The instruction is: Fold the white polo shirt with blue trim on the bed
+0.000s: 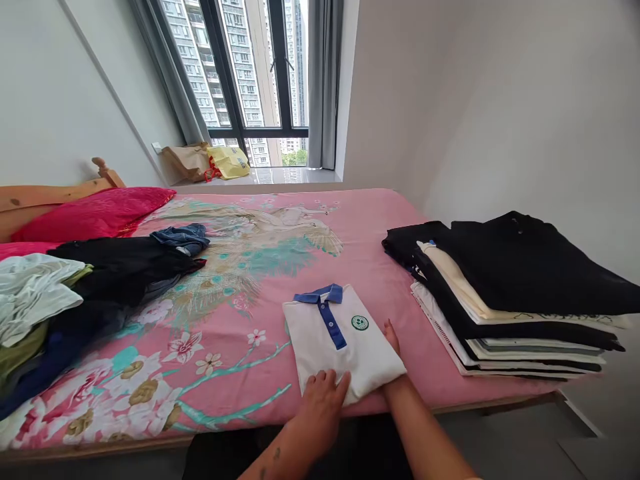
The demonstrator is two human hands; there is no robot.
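Observation:
A folded white polo shirt [340, 343] with a blue collar and a round green badge lies near the front edge of the bed [240, 280]. My left hand [320, 400] rests with fingers spread on the shirt's near edge. My right hand [393, 347] lies along the shirt's right side, mostly slid under the fabric, with only the thumb and wrist showing. Both hands touch the shirt, and it lies flat on the pink floral sheet.
A stack of folded dark and light clothes [510, 293] sits at the right of the bed. A loose heap of unfolded clothes [75, 300] lies at the left, beside a red pillow [95, 213]. Paper bags [210, 162] stand on the window ledge behind.

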